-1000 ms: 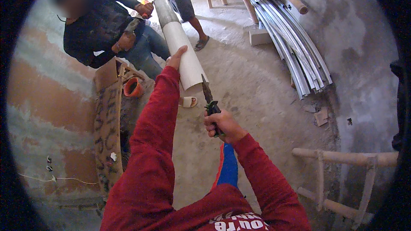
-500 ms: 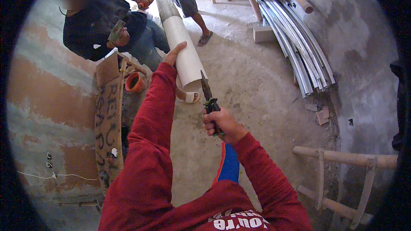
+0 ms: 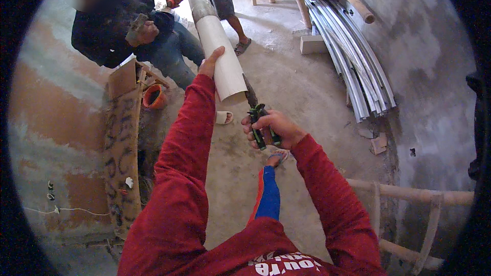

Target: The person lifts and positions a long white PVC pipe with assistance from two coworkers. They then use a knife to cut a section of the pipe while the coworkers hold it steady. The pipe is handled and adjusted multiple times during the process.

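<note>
A long tube slants down from the far side, with a white end section (image 3: 221,66) nearest me and a grey part (image 3: 201,4) beyond it. My left hand (image 3: 210,62) grips the white section from its left side, thumb on top. In my right hand (image 3: 279,127) is a pair of snips (image 3: 257,111) with black and green handles, which stand somewhat apart. Their dark blades lie against the right edge of the tube's open end; the tips are hidden there.
A co-worker (image 3: 125,15) at far left holds a block-like tool and a red-handled one beside the tube. Another person's leg shows behind it. Around are a wooden board bench (image 3: 120,163), orange bucket (image 3: 155,96), metal channels (image 3: 353,61), bamboo poles (image 3: 353,0) and a bamboo ladder (image 3: 409,194).
The snips have moved up to the tube's right edge, and their handles have spread. The tube's near end has shifted slightly right. The co-worker's lower hand has changed its angle.
</note>
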`<state>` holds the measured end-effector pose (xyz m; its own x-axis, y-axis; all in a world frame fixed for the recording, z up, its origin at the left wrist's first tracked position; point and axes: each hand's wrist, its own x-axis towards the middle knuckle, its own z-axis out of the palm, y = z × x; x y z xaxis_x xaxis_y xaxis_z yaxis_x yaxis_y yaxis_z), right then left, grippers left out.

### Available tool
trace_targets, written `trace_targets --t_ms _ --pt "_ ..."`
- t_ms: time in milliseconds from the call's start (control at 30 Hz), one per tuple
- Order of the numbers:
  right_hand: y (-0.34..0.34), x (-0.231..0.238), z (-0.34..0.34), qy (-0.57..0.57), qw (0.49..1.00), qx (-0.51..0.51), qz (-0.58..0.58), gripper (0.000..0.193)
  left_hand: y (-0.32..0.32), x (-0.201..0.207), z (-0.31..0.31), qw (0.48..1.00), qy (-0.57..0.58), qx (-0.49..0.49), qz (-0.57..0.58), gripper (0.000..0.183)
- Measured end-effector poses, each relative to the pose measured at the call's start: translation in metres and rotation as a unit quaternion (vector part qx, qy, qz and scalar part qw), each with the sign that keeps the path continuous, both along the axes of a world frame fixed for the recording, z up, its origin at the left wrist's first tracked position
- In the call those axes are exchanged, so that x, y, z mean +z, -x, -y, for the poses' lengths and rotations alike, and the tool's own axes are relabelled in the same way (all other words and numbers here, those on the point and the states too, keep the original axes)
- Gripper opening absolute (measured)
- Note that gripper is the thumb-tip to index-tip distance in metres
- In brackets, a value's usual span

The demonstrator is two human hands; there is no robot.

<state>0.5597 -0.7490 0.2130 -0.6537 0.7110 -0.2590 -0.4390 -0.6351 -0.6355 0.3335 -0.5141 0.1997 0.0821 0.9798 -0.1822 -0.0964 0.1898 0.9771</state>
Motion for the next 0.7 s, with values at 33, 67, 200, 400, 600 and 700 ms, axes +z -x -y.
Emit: trace_targets --t_ms 33,67,200,400,600,700 --pt "-0.001 0.002 -0.003 -0.011 0.999 0.012 -0.038 0.019 -0.002 0.003 0.001 1.0 0.003 0.005 0.003 0.078" --pt "-0.001 0.003 -0.004 0.032 0.999 -0.005 -0.02 0.017 -0.005 0.004 0.004 1.0 0.007 0.009 0.01 0.077" --pt "0.005 0.002 0.003 0.091 0.993 -0.022 -0.065 0.013 -0.007 0.009 0.015 0.998 0.018 -0.04 0.039 0.073" --pt "0.018 -0.001 0.019 0.078 0.992 -0.037 -0.094 0.015 -0.003 0.013 0.027 0.999 0.031 -0.008 0.015 0.072" --pt "0.025 0.004 0.028 0.077 0.99 -0.058 -0.106 0.017 0.0 0.031 0.035 0.996 0.052 -0.064 0.023 0.074" --pt "0.028 0.006 0.029 0.083 0.988 -0.065 -0.113 0.018 0.003 0.052 0.021 0.992 0.058 -0.066 -0.086 0.074"
